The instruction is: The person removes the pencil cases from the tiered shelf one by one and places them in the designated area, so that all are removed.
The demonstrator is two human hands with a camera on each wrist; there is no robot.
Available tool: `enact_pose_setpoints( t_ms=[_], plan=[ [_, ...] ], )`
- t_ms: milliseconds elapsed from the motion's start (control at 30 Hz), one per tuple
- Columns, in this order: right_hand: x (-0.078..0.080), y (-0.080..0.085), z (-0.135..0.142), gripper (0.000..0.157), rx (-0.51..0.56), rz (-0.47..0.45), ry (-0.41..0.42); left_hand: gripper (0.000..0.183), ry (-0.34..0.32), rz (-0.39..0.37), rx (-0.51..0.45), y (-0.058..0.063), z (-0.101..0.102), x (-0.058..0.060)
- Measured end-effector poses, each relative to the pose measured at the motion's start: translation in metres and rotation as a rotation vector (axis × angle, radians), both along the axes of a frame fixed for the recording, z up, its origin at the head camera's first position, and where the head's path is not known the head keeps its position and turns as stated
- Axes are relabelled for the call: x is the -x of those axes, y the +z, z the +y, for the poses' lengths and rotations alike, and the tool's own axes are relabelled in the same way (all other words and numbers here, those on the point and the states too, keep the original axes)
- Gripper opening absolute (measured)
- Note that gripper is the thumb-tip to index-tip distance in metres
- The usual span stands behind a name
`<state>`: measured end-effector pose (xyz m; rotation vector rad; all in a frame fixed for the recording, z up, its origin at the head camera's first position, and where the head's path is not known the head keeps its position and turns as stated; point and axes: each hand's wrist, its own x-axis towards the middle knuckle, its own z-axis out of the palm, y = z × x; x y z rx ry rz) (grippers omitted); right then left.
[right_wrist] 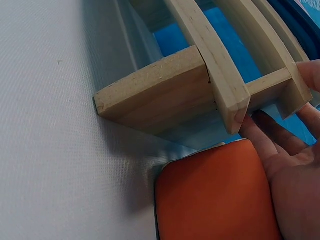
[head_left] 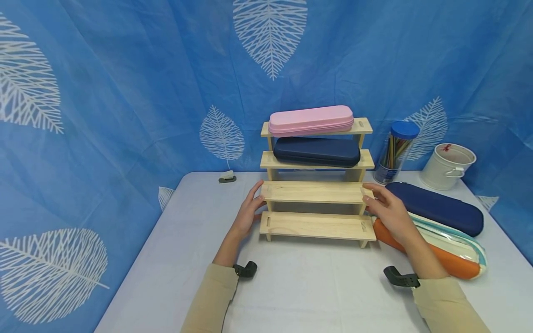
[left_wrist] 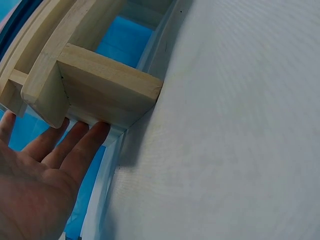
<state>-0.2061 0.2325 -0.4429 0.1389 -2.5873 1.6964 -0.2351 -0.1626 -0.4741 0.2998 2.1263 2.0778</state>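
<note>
A light wooden step rack (head_left: 316,192) with several tiers stands on the white table. My left hand (head_left: 247,213) is at its left end, thumb and forefinger against the end of the second-lowest board. The left wrist view shows those fingers (left_wrist: 82,150) fairly straight, tips at the wood. My right hand (head_left: 389,210) holds the right end of the same board, thumb at the front and forefinger over the top. A pink pencil case (head_left: 312,119) lies on the top tier, a dark navy case (head_left: 317,151) on the one below. The two lower boards are bare.
Right of the rack lie a blue case (head_left: 437,208) and an orange pouch (head_left: 454,261) with a clear window, partly behind my right forearm. A blue-lidded tube of pencils (head_left: 393,152) and a white bucket (head_left: 443,169) stand behind them. A small stapler (head_left: 227,178) sits back left.
</note>
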Motion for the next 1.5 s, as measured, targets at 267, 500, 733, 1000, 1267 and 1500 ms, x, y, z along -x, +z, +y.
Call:
enact_pose_setpoints(
  t_ms=[267,500,733,1000,1267,1500],
  plan=[
    [0.000,0.000,0.000,0.059,0.016,0.004,0.011,0.057,0.012,-0.007,-0.001,0.000,0.000,-0.001],
    [0.000,-0.002,-0.002,0.059,0.029,0.008,0.028,0.053,0.087,0.024,0.051,0.005,-0.003,-0.002],
    [-0.001,-0.004,-0.001,0.058,0.061,0.003,0.042,0.054,0.097,0.046,0.052,0.012,-0.005,-0.003],
    [0.000,-0.008,0.002,0.056,0.052,0.017,0.056,0.039,0.172,0.142,0.178,0.028,-0.010,-0.003],
    [-0.001,-0.005,0.002,0.056,0.044,0.005,0.034,0.031,0.385,0.278,0.180,0.058,-0.012,0.008],
    [0.000,-0.004,0.004,0.057,0.037,0.015,0.041,0.030,0.370,0.439,0.114,0.097,0.001,0.012]
  ],
)
